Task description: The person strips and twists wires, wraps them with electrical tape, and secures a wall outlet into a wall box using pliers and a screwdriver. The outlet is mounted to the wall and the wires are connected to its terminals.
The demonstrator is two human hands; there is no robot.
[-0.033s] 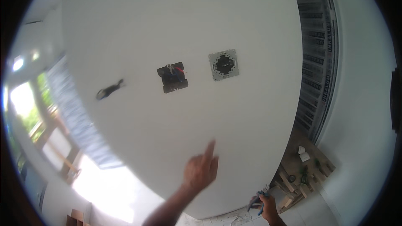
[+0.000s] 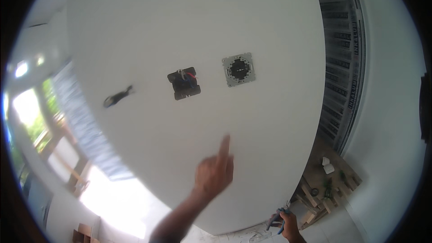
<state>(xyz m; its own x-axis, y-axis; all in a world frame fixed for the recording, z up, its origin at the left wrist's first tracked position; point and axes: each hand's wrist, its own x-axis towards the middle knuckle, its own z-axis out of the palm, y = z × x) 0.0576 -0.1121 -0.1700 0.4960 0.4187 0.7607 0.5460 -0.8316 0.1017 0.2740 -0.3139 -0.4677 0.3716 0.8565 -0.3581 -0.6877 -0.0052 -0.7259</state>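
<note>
Left hand [image 2: 213, 173] points one finger up at white wall [image 2: 135, 27] below open switch box [image 2: 184, 83]; right hand [image 2: 288, 222] grips blue-handled pliers [image 2: 278, 220].

Two bare forearms enter at the lower edge of the frame, with no sleeve, glove, watch or bracelet to be seen on either. The left hand [image 2: 214, 173], just below the centre, is bare, with no ring visible on the side that shows. The right hand [image 2: 288, 222], small at the lower right edge, is bare too; it is too small to make out finer detail.
</note>
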